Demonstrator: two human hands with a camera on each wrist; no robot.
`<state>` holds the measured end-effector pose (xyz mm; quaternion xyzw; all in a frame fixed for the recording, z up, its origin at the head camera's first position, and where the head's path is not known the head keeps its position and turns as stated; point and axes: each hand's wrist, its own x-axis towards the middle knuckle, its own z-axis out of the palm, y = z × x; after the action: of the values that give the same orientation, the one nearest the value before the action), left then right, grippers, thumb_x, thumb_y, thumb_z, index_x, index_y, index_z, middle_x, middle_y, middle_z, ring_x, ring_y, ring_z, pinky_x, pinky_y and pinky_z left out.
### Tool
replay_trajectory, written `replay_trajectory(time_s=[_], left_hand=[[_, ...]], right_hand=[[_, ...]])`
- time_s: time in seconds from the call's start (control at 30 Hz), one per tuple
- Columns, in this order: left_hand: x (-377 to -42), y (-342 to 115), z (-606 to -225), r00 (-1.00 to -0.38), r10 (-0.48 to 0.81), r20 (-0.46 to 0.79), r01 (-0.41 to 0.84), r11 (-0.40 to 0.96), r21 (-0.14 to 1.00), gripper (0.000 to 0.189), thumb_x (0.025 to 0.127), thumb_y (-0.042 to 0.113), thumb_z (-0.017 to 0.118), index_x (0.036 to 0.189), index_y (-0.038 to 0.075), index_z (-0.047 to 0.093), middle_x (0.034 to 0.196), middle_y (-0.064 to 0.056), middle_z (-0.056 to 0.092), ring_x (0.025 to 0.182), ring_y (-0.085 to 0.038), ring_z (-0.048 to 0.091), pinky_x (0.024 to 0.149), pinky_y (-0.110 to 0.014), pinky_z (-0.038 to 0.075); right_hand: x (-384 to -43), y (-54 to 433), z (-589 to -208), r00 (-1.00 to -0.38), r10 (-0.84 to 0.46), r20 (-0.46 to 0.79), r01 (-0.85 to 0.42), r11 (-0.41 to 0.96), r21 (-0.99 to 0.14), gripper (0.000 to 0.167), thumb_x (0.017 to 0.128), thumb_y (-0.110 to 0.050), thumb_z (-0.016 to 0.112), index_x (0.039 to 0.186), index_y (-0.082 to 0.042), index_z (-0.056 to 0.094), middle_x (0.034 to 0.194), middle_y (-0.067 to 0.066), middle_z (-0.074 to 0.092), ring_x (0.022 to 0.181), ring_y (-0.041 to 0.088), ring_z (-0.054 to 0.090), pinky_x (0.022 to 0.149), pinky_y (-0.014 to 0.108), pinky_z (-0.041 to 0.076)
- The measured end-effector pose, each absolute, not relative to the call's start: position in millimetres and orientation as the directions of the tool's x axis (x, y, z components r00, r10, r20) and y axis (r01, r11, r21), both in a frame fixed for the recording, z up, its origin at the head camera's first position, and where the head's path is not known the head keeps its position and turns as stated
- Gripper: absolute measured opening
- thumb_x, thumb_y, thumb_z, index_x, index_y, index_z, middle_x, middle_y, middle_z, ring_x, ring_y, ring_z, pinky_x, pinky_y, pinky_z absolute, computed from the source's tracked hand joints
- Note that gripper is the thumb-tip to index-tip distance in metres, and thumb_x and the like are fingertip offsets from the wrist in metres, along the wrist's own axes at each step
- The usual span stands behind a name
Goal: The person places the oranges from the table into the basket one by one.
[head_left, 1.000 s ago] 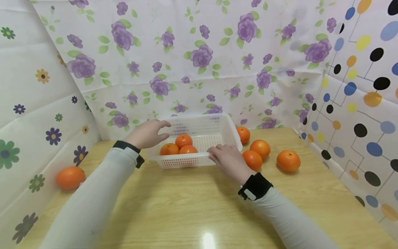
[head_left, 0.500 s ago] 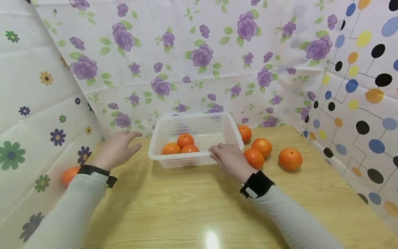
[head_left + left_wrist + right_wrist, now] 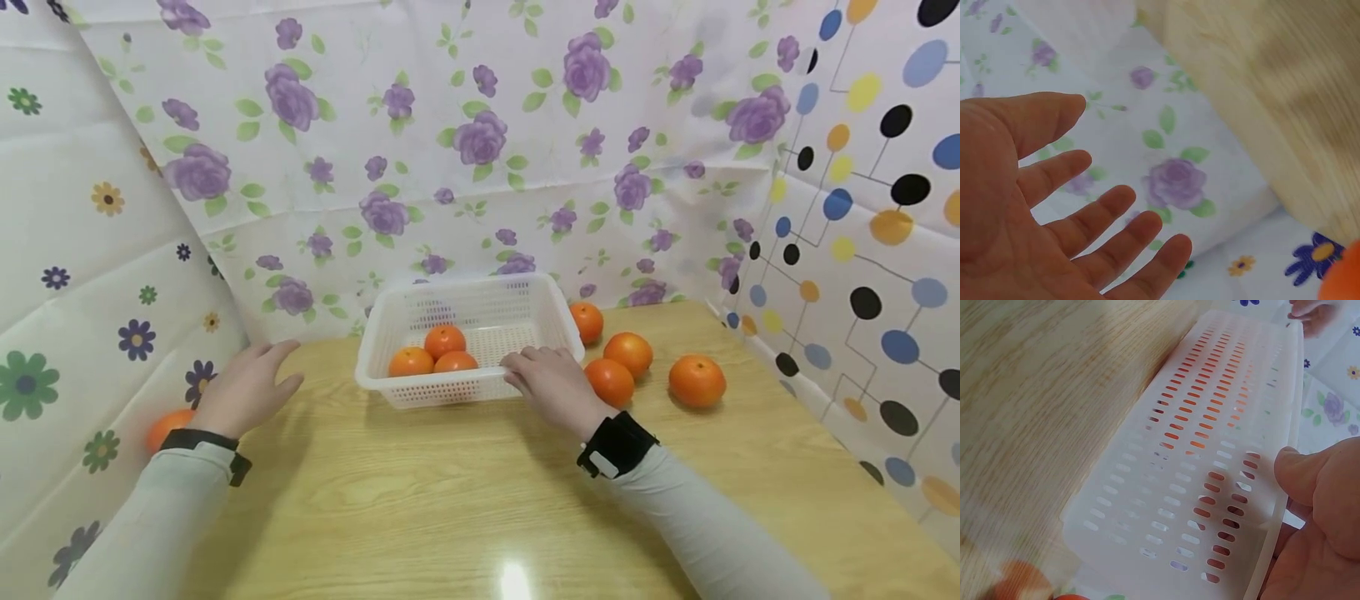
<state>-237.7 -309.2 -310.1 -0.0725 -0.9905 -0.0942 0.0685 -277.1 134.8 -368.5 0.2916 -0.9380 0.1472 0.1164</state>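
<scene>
My right hand (image 3: 551,387) grips the front rim of a white perforated plastic basket (image 3: 427,392) near its right corner. In the right wrist view the thumb (image 3: 1300,475) lies outside the basket wall and the fingers go behind the rim, partly hidden. Inside the basket, three mandarins (image 3: 445,340) sit together at the left end. My left hand (image 3: 247,387) is held in the air left of the basket, fingers spread and holding nothing. Beyond its wrist is a single mandarin (image 3: 167,427), partly covered by the wristband; the left wrist view shows its edge at the lower right corner.
Several mandarins (image 3: 630,354) stand on the wooden table (image 3: 420,492) to the right of the basket, the closest right by its wall. A flowered sheet (image 3: 480,192) hangs behind the basket. Patterned sheets also close off the left and right sides.
My left hand has moved left and toward me, from over the basket's left end to near the lone mandarin. My right hand keeps its grip on the rim, and the basket stays put.
</scene>
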Motion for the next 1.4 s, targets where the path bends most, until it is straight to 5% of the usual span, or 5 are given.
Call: replay_trajectory(time_s=[0.5, 0.87, 1.4], left_hand=[[-233, -359, -338, -0.99, -0.027, 0.136, -0.013, 0.995, 0.103, 0.058, 0.104, 0.019, 0.067, 0.153, -0.007, 0.049, 0.145, -0.049, 0.042, 0.129, -0.074, 0.039, 0.097, -0.087, 0.039], [-228, -374, -347, -0.982, -0.154, 0.111, -0.15, 0.988, 0.037, 0.056, 0.103, 0.018, 0.066, 0.147, -0.012, 0.048, 0.136, -0.049, 0.045, 0.119, -0.071, 0.046, 0.089, -0.085, 0.047], [-227, -399, -362, -0.981, -0.151, 0.122, -0.152, 0.988, 0.006, 0.062, 0.1, 0.022, 0.071, 0.144, -0.016, 0.05, 0.13, -0.052, 0.051, 0.111, -0.072, 0.053, 0.088, -0.082, 0.047]], right_hand=[[-277, 134, -371, -0.799, -0.517, 0.307, -0.584, 0.789, -0.191, 0.027, 0.114, -0.028, 0.065, 0.135, -0.014, 0.073, 0.12, 0.004, 0.074, 0.108, 0.028, 0.066, 0.099, 0.047, 0.048], [-275, 134, -369, -0.807, -0.505, 0.305, -0.574, 0.793, -0.206, 0.026, 0.114, -0.03, 0.063, 0.134, -0.015, 0.073, 0.116, 0.003, 0.073, 0.106, 0.026, 0.065, 0.101, 0.048, 0.048], [-273, 134, -367, -0.81, -0.505, 0.298, -0.571, 0.796, -0.203, 0.026, 0.114, -0.028, 0.064, 0.134, -0.014, 0.073, 0.121, 0.004, 0.073, 0.11, 0.028, 0.066, 0.102, 0.049, 0.048]])
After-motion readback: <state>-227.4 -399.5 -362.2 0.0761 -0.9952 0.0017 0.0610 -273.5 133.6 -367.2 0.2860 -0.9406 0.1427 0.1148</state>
